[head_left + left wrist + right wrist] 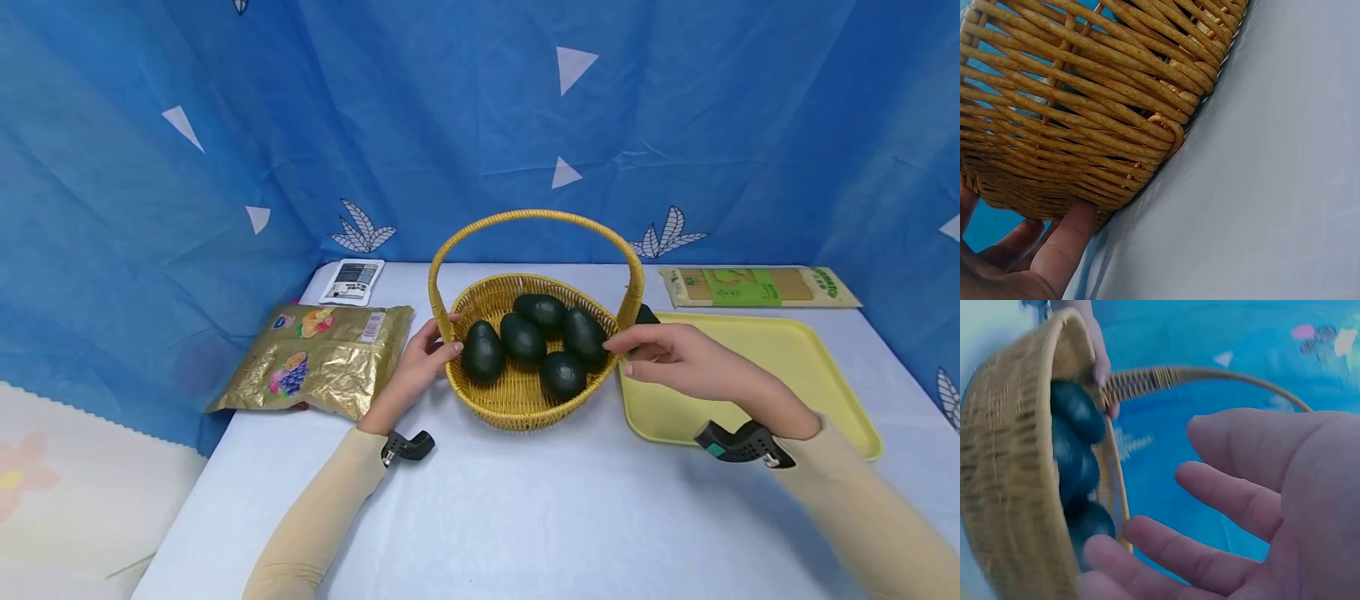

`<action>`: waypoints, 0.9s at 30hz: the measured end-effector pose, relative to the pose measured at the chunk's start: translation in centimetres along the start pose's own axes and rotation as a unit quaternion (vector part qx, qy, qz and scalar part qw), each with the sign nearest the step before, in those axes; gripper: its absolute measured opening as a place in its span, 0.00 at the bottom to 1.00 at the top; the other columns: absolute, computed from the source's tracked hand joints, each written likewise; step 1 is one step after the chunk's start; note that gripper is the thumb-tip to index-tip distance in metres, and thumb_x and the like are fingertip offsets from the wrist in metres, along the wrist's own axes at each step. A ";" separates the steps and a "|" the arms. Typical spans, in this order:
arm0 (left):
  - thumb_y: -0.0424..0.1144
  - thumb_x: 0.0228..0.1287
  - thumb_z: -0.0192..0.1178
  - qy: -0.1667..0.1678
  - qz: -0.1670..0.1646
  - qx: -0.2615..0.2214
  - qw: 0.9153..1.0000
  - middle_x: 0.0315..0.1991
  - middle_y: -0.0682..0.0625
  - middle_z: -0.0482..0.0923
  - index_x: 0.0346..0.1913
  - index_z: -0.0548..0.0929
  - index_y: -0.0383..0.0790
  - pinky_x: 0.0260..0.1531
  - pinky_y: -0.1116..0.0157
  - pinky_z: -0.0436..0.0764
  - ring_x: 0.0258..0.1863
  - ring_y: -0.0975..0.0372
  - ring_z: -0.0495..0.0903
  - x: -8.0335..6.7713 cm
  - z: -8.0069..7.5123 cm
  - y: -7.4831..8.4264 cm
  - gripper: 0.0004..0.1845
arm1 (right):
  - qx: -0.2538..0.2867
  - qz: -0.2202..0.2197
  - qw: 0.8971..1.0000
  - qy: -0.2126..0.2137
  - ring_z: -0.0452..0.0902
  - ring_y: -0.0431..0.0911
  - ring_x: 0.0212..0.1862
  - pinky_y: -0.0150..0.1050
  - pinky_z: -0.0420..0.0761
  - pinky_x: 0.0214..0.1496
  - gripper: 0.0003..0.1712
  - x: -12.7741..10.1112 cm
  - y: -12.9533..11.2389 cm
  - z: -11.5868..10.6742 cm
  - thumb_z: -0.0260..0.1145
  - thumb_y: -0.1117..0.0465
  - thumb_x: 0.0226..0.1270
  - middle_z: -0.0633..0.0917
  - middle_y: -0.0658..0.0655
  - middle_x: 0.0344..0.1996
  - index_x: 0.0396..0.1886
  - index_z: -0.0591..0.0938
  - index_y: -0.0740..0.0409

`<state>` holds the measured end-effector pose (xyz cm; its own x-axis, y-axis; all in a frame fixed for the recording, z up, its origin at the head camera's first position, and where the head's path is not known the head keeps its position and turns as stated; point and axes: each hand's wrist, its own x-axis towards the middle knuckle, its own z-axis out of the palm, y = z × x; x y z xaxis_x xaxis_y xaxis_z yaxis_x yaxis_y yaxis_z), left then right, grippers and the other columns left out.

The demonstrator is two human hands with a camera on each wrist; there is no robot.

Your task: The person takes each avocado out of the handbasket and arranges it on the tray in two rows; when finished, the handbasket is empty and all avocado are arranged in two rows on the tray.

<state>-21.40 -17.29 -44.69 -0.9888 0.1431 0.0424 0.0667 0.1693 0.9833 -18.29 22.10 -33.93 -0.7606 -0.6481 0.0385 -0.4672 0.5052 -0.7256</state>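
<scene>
Wicker basket (pixel 517 414) with dark avocados (pixel 522 339), centre of the head view. Left hand (pixel 420 362) grips its left side; right hand (pixel 678 358), fingers parted and holding nothing, is at its right—one-sided lifting could tip out avocados.

Five dark-green oval avocados (pixel 522 337) lay in yellow wicker basket (pixel 517 417) | left: gold foil bag (pixel 326 354), white rectangular sachet (pixel 353 282) beyond it | right: yellow rectangular tray (pixel 787 367), long green-banded packet (pixel 761 287) beyond it
</scene>
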 end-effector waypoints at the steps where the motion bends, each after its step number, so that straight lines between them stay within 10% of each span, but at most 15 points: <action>1: 0.34 0.70 0.60 0.000 0.000 -0.001 1.000 0.70 0.36 0.70 0.73 0.70 0.42 0.52 0.62 0.86 0.66 0.43 0.76 0.0 0.0 0.0 0.29 | 0.005 -0.002 1.000 -0.005 0.84 0.37 0.47 0.33 0.86 0.46 0.19 0.5 -0.3 0.3 0.64 0.65 0.73 0.86 0.62 0.54 0.61 0.81 0.63; 14: 0.33 0.70 0.59 0.000 0.000 -0.001 1.000 0.70 0.36 0.70 0.73 0.70 0.43 0.54 0.60 0.86 0.66 0.43 0.76 0.0 0.1 -0.1 0.29 | -0.017 0.006 0.998 -0.054 0.79 0.63 0.63 0.55 0.84 0.61 0.29 7.8 -1.3 3.4 0.64 0.60 0.73 0.74 0.66 0.70 0.72 0.73 0.60; 27: 0.33 0.70 0.59 0.000 0.003 -0.002 1.000 0.69 0.35 0.70 0.73 0.70 0.42 0.53 0.62 0.84 0.66 0.43 0.75 0.0 0.1 0.0 0.29 | -0.079 0.038 0.989 -0.116 0.73 0.61 0.67 0.59 0.78 0.66 0.33 12.3 -1.0 5.0 0.63 0.55 0.73 0.69 0.65 0.75 0.76 0.70 0.52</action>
<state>-21.43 -17.22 -44.74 -0.9884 0.1438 0.0482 0.0720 0.1649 0.9837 -24.90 10.79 -36.22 -0.6813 -0.7087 -0.1833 -0.4917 0.6285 -0.6026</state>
